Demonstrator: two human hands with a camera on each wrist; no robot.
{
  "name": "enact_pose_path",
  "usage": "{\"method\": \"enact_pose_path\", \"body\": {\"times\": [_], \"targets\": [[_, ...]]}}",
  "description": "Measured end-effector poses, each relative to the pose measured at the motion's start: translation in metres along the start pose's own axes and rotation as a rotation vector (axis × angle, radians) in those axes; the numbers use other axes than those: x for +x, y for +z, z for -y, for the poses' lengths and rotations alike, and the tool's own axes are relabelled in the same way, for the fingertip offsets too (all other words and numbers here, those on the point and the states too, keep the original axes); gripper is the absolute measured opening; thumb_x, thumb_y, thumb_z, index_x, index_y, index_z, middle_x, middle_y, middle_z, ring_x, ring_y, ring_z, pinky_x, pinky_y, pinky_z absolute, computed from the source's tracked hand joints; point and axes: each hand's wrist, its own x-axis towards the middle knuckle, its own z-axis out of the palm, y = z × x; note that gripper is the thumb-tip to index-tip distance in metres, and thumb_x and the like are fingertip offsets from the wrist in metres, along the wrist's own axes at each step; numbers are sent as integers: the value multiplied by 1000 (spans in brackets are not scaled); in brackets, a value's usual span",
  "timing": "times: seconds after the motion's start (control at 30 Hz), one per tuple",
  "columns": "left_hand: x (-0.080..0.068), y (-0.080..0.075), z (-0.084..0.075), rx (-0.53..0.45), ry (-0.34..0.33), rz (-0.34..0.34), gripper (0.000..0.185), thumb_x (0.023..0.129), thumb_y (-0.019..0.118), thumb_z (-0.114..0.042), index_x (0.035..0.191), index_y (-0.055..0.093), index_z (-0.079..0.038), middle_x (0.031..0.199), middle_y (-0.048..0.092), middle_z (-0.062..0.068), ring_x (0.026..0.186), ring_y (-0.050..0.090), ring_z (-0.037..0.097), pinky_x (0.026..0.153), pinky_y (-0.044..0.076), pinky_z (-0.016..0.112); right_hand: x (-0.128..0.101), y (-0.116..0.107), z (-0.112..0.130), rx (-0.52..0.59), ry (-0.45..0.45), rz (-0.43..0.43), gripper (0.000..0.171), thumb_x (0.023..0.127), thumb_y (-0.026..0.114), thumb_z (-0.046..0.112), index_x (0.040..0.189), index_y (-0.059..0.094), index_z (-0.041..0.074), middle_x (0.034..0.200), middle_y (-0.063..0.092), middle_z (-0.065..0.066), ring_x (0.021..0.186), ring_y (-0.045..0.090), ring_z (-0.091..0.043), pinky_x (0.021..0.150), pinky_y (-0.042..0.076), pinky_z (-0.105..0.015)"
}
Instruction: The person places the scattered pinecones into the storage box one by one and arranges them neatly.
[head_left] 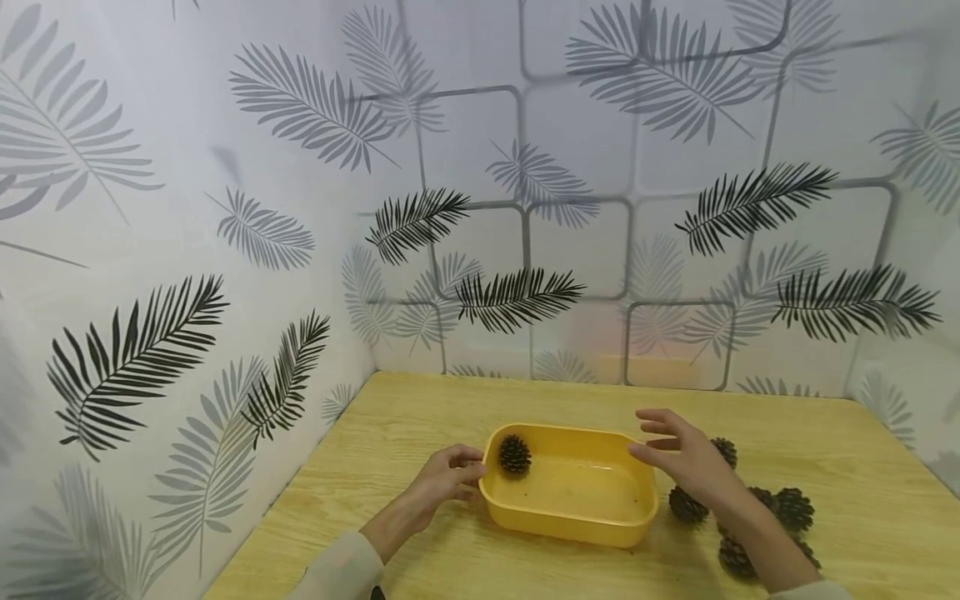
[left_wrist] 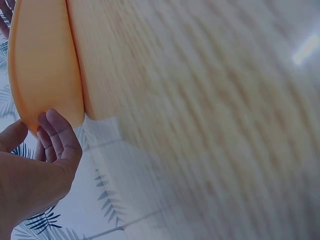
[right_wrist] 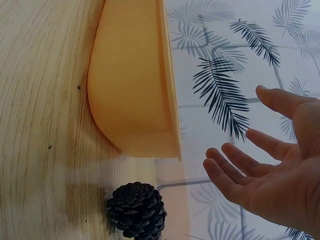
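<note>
A yellow plastic tub (head_left: 600,528) sits on the wooden table (head_left: 862,500). One dark pine cone (head_left: 514,455) lies inside it at the left end. My left hand (head_left: 452,475) touches the tub's left rim (left_wrist: 30,75) with loosely curled fingers (left_wrist: 57,135). My right hand (head_left: 675,454) hovers open just above the tub's right rim (right_wrist: 167,75), fingers (right_wrist: 235,170) spread and holding nothing. Several more pine cones (head_left: 793,508) lie on the table right of the tub, partly hidden by my right forearm; one pine cone (right_wrist: 137,210) shows in the right wrist view.
Walls with a leaf pattern (head_left: 517,296) close off the table at the back and the left (head_left: 150,350). Bare wood stretches to the right and behind the tub.
</note>
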Motion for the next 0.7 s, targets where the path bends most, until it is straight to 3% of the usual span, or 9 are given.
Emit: {"method": "enact_pose_path", "body": {"times": [0.3,0.5,0.7], "targets": [[0,0,1,2,4,1,40,104,65,-15,136,57,7,116,61,13,93,66,19,83,63,39,-3,-5,-12,-13,102,-2,76,102,65,48,158,37,4,154,42,-34,134,50,-52,94,56,-58],[1,0,1,1,8,0,39,104,66,-15,136,57,6,115,60,13,92,65,19,82,63,39,-5,-7,-16,-19,114,-24,76,103,64,47,157,37,0,152,41,-37,133,49,-54,97,55,-60],[-1,0,-1,2,11,2,39,104,66,-15,136,57,7,116,61,14,93,65,19,84,63,41,-6,-9,-22,-31,117,-31,64,108,58,36,153,38,-4,150,41,-39,132,47,-58,97,54,-61]]}}
